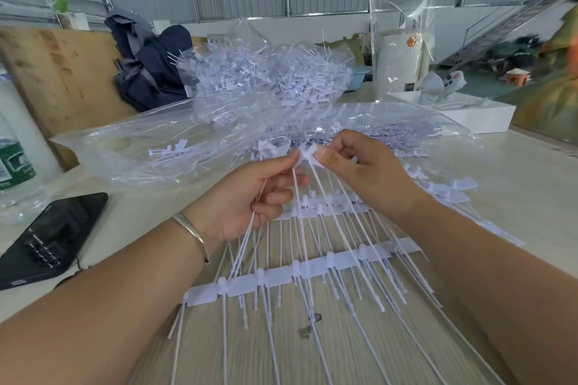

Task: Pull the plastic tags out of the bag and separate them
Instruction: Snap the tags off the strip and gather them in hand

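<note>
Both hands are raised over the pale wood-grain table point(516, 197), working on 1 joined pair of white plastic tags with long thin tails point(305, 156). Left hand point(250, 197): thumb and forefinger pinch the left tag head, lower fingers curled around several tails, likely to keep the bunch from tangling. Right hand point(359, 172): thumb and forefinger pinch the neighbouring head, other fingers curled. Heads are held tight at the joint, probably so a twist or pull snaps them apart.

2 flat white strips of still-joined tags point(312, 269) lie on the table under the wrists, tails fanning toward the camera, so plenty is left to split. The clear plastic bag point(131, 147) lies open just behind the hands, mouth toward them for easy reach, a few tags inside. A big heap of loose white tags point(266, 78) sits behind it.

Left side: black phone-like device point(53, 237) and a clear bottle with a green label point(12, 162); label text too blurred to read. White tray point(481, 117) at right, no legible writing. Thin silver bangle point(190, 233) on left wrist.
</note>
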Tool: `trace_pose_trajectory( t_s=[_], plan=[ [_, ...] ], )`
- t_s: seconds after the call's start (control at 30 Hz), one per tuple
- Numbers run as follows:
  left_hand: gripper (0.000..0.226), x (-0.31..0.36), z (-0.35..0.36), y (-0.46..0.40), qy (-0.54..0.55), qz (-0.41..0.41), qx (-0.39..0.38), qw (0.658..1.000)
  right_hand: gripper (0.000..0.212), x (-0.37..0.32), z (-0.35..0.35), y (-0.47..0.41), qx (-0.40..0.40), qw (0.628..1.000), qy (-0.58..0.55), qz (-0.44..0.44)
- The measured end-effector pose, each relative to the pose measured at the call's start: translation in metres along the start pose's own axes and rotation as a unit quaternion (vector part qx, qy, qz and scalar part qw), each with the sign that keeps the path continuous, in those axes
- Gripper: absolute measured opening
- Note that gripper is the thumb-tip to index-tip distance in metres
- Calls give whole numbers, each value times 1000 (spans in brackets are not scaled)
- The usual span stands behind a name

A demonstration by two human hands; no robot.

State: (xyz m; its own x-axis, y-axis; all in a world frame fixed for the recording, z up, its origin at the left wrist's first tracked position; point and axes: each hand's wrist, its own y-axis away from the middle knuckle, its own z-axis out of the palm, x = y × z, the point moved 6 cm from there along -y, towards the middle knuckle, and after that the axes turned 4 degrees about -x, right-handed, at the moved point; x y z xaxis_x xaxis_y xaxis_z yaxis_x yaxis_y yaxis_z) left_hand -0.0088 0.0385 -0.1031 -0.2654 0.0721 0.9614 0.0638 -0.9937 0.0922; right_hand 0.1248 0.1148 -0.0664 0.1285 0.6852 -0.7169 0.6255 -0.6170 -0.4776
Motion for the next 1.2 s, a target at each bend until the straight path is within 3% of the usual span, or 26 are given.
trace_pose_trajectory(
  t_s=[0.17, 0.33, 0.47, 0.7, 1.0, 1.2],
  plan=[
    [21, 1, -11, -2, -7, -6, 36, 999, 41, 2, -9, -1, 60, 997, 55, 5],
    [31, -1, -14, -3, -23, -20, 48, 998, 43, 2, -7, 0, 49, 995, 89, 3],
    [22, -2, -18, -4, 0, -24, 73, 997, 47, 3, -6, 0, 47, 994, 96, -1],
    [44, -5, -10, -3, 3, -39, 19, 999, 47, 7, -3, -2, 30, 993, 117, 11],
    [16, 4, -9, -1, -93, 12, 16, 995, 43, 6, 0, -2, 16, 992, 128, 11],
    [49, -4, -13, -2, -161, -36, 18, 986, 40, 6, 0, -2, 14, 991, 135, -1]
  ],
)
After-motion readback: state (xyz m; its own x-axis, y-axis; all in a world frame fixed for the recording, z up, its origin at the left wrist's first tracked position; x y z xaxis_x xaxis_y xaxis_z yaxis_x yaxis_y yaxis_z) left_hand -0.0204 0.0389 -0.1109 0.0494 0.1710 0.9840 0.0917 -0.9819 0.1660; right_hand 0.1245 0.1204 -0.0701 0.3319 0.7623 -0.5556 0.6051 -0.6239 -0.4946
